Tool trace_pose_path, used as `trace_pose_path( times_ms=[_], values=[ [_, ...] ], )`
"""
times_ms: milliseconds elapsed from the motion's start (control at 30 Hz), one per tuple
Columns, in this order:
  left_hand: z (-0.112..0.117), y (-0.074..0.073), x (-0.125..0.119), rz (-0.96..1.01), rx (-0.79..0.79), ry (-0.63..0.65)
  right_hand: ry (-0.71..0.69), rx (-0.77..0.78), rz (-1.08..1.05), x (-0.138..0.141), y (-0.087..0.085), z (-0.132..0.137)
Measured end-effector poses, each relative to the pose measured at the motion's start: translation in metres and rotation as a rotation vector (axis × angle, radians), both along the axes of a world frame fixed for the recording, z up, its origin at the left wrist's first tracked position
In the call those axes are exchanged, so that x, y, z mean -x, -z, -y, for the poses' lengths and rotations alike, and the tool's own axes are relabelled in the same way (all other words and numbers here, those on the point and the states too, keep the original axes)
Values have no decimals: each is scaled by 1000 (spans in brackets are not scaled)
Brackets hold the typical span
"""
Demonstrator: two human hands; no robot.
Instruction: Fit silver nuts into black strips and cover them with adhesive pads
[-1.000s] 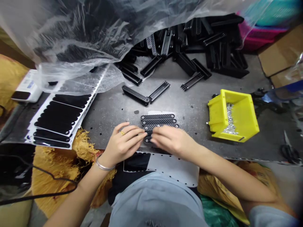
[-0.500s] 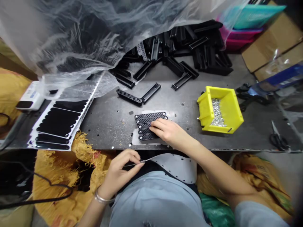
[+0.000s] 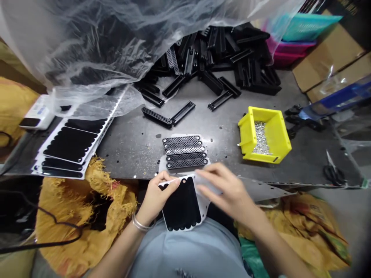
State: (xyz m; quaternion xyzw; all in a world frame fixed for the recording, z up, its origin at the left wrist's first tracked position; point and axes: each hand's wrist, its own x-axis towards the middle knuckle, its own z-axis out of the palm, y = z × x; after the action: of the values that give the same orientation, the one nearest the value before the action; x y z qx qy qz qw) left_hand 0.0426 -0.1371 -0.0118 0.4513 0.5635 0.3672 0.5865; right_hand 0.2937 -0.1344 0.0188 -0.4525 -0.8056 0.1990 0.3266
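Observation:
My left hand [image 3: 159, 197] pinches the upper left corner of a sheet of black strip stickers [image 3: 182, 206], tilted over my lap below the table edge. The sheet's white backing, with small holes, shows along its right side. My right hand [image 3: 224, 193] is at the sheet's upper right corner, slightly blurred, with thumb and fingers apart. Whether it touches the sheet I cannot tell. Just beyond, several black lattice-faced bars [image 3: 185, 152] lie side by side on a pale sheet [image 3: 162, 164]. A greyish sheet with holes [image 3: 262, 189] sticks out behind my right forearm.
A yellow bin [image 3: 282, 135] of small metal parts stands right, with scissors [image 3: 333, 170] beyond it. Black hinged parts [image 3: 214, 58] are heaped at the back under plastic film [image 3: 101, 46]. More sticker sheets [image 3: 68, 143] lie left, above a yellow woven sack [image 3: 63, 220].
My right hand has left the bars and come down to the sheet. My left hand has turned the sheet so its black face shows. The bars' right ends are uncovered.

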Motion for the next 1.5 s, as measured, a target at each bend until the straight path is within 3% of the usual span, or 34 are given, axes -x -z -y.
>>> trace_pose_path(
  times_ms=[67, 133, 267, 433, 500, 567, 700, 933, 1033, 1100, 1200, 1267, 1367, 1433, 1500],
  values=[
    [1, -3, 1, 56, 30, -6, -53, 28, -109, 37, 15, 10],
    [3, -4, 2, 96, 69, -21, -44, -29, -158, 54, 29, 15],
    [8, 2, 5, 78, 120, -39, -115, -104, -144, 40, 33, 21],
    [2, 4, 26, -164, -9, -135, -248, 304, -284, 17, 8, 21],
    [0, 1, 33, -194, -28, -125, -187, 339, -277, 24, 7, 19],
    [0, -2, 34, -163, -14, -87, -107, 266, -266, 40, 12, 17],
    [3, -4, 25, -31, 79, -60, -69, 216, -337, 68, 25, 15],
    [9, 0, 11, 129, 145, 3, 169, 614, -613, 69, 33, 16],
    [10, 1, 16, 135, 181, 33, 255, 686, -694, 67, 34, 22],
    [7, 1, 27, 90, 178, -32, 338, 715, -822, 60, 28, 23],
    [-3, 0, 49, -54, 102, -138, 450, 643, -1058, 41, 9, 17],
    [-9, -3, 59, -160, 49, -51, 452, 513, -1012, 34, -3, 6],
    [-17, -5, 56, -277, -30, 103, 250, 258, -529, 41, -5, -16],
    [-20, -4, 46, -319, -84, 47, 32, 63, -192, 54, 3, -30],
    [-23, -2, 37, -345, -124, -40, -120, -99, -14, 66, 14, -40]
  ],
)
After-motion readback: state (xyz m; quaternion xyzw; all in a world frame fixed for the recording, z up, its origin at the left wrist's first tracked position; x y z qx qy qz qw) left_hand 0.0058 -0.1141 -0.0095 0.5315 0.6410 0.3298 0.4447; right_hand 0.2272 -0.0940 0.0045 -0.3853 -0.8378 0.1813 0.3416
